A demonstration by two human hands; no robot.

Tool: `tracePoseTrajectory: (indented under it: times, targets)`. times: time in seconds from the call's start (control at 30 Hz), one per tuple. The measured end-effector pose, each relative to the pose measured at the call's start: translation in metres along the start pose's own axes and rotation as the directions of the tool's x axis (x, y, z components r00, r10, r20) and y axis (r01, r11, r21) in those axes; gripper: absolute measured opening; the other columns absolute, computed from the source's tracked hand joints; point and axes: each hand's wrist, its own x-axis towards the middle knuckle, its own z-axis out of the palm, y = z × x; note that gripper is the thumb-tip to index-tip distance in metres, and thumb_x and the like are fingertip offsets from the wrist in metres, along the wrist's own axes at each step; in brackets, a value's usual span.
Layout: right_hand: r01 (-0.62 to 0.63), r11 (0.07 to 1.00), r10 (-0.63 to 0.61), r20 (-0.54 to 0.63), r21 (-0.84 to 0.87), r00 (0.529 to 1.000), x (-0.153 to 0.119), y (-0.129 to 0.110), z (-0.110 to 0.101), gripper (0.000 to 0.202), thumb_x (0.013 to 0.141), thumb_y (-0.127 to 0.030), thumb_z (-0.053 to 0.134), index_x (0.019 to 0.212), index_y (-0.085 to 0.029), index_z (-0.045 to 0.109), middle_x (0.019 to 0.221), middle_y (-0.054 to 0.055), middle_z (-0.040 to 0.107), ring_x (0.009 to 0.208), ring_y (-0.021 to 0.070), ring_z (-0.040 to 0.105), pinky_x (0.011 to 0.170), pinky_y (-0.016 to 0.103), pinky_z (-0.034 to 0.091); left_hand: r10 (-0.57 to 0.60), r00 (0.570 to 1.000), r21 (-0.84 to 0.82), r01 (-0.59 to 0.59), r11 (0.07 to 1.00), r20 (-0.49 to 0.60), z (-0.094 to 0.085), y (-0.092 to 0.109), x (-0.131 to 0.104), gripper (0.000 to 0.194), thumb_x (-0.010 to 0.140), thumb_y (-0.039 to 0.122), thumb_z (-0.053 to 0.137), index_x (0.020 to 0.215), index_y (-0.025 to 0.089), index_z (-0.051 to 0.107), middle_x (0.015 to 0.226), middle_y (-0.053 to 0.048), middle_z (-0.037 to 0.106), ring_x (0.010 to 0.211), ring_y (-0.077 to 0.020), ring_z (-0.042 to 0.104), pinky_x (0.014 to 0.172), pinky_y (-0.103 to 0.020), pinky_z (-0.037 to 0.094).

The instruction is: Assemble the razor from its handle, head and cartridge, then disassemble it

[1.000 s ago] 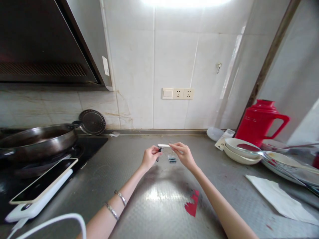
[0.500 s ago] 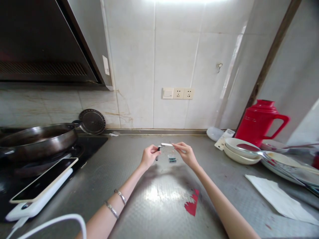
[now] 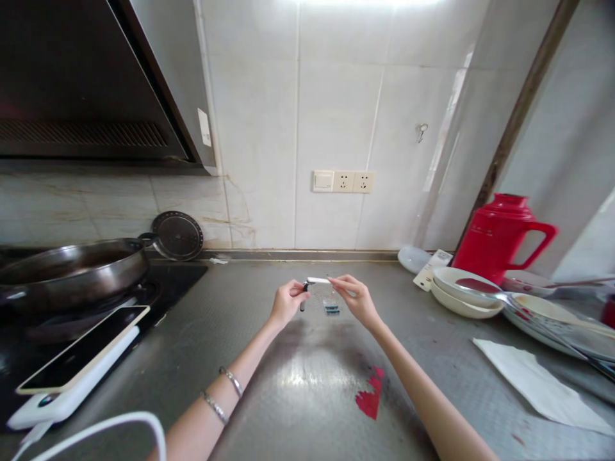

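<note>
My left hand pinches a small tool with a dark handle and a shiny metal head, held upright above the counter. Between the fingertips of my right hand is a slim white stick, held nearly level. Its far end is at the metal head of the dark tool; whether they touch I cannot tell. Below and between the hands lies a small clear packet with dark green pieces in it. Nearer to me, a torn red scrap lies flat on the metal counter.
At left, a pan sits on the black stove, with a phone on a white power bank and a white cable in front. At right are a red thermos, stacked bowls, plates and a white napkin.
My right hand has brought the white stick slightly left, its end now at the dark tool's head. My left hand has barely moved.
</note>
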Motion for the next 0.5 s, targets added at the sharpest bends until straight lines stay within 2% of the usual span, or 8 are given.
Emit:
tracePoseTrajectory:
  times: [0.1,0.33,0.43,0.5]
  targets:
    - [-0.004,1.000,0.003,0.018,0.021,1.000,-0.001,0.001,0.001,0.026,0.084,-0.029,0.050,0.104,-0.027,0.067,0.084,0.004,0.064,0.077,0.0152,0.059,0.070,0.025,0.044,0.004,1.000,0.000,-0.004,1.000,0.000,0.000,-0.002,0.001,0.020,0.059,0.025,0.070,0.068,0.015,0.054,0.064,-0.002,0.066,0.060,-0.0152,0.062,0.057,-0.024,0.046]
    - [-0.077,0.997,0.077,-0.001,-0.012,0.997,-0.006,0.024,-0.004,0.028,0.083,-0.033,0.050,0.102,-0.022,0.068,0.082,0.006,0.064,0.076,0.0163,0.058,0.070,0.027,0.044,-0.001,1.000,-0.018,0.001,1.000,-0.008,-0.001,0.003,0.001,0.023,0.062,0.030,0.069,0.072,0.016,0.053,0.066,-0.003,0.067,0.064,-0.0170,0.064,0.058,-0.025,0.047]
    - [-0.144,0.989,0.144,-0.039,0.021,0.989,-0.007,0.025,-0.002,0.031,0.082,-0.036,0.051,0.103,-0.020,0.067,0.078,0.005,0.062,0.070,0.0149,0.056,0.066,0.027,0.045,0.016,1.000,-0.014,-0.016,1.000,-0.022,0.001,0.008,-0.002,0.025,0.065,0.032,0.066,0.076,0.016,0.051,0.067,-0.003,0.066,0.059,-0.0153,0.063,0.056,-0.024,0.047]
    - [-0.228,0.968,0.235,-0.058,0.107,0.970,-0.006,0.022,0.001,0.036,0.079,-0.039,0.054,0.106,-0.018,0.066,0.076,0.004,0.059,0.062,0.0126,0.053,0.057,0.025,0.045,0.031,0.999,-0.011,-0.031,0.999,-0.026,0.003,0.009,-0.004,0.026,0.067,0.034,0.063,0.079,0.017,0.048,0.067,-0.002,0.066,0.054,-0.0127,0.060,0.053,-0.023,0.045]
